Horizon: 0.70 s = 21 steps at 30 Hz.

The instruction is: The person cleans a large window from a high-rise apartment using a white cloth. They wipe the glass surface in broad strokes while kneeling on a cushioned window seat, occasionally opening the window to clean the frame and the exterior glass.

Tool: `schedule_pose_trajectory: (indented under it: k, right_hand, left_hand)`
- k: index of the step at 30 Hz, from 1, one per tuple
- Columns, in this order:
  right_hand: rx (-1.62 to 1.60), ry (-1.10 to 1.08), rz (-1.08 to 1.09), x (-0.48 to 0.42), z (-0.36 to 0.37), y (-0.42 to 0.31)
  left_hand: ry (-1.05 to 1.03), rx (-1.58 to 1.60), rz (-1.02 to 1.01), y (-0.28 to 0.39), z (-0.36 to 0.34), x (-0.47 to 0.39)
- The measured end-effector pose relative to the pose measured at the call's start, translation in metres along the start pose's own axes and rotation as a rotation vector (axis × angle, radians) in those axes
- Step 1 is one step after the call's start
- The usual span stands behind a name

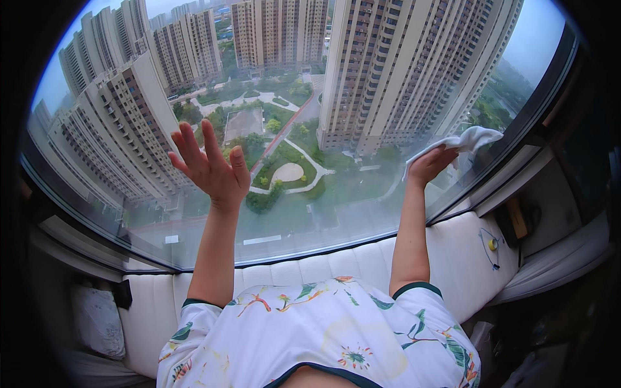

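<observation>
A large window pane [339, 203] with a hazy lower part stands before me, high above a garden and tower blocks. My left hand [213, 167] is raised at the glass, fingers spread, with nothing in it; whether it touches the pane I cannot tell. On the right, my right hand [432, 162] holds a white cloth [465, 140] up against or close to the glass, near the dark frame. One end of the cloth hangs out past the fingers to the right.
Below the window runs a padded white window seat [451, 252]. A yellow roll [493, 244] and a thin cord lie on its right part. At the left end is a pale, plastic-looking bundle [98, 320]. A light curtain [558, 262] hangs at the right.
</observation>
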State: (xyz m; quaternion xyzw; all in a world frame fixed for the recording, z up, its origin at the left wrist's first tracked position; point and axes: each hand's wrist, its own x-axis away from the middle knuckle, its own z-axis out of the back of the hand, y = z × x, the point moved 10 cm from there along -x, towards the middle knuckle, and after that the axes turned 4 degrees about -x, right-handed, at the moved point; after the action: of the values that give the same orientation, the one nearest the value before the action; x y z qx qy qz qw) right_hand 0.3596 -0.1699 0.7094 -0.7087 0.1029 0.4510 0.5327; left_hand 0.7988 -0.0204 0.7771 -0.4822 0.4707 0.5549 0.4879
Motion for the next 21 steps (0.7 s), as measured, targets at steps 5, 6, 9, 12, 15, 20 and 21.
schedule_pose_trajectory:
  k: [5, 6, 9, 12, 15, 20, 21]
  right_hand:
    - [-0.102, 0.089, -0.316, 0.062, -0.023, -0.008]
    - [-0.088, 0.062, -0.103, 0.070, -0.029, -0.053]
    - [-0.092, -0.072, 0.383, 0.122, -0.050, -0.178]
    - [-0.084, -0.287, 0.771, 0.181, -0.070, -0.247]
    - [-0.071, -0.308, 0.999, 0.185, -0.069, -0.249]
    - [0.061, -0.181, 0.727, 0.078, -0.039, -0.154]
    - [0.085, -0.126, 0.658, 0.051, -0.027, -0.126]
  left_hand:
    - [-0.014, -0.046, 0.002, -0.005, 0.004, 0.001]
    - [-0.016, -0.044, 0.002, -0.004, 0.004, 0.001]
    - [-0.007, -0.022, -0.028, -0.001, 0.002, 0.001]
    - [-0.005, 0.009, -0.046, -0.003, 0.001, 0.001]
    - [-0.037, 0.006, -0.066, 0.005, 0.004, -0.004]
    - [-0.071, -0.032, -0.076, -0.007, 0.001, 0.001]
    - [-0.070, 0.002, -0.057, -0.003, -0.001, 0.003]
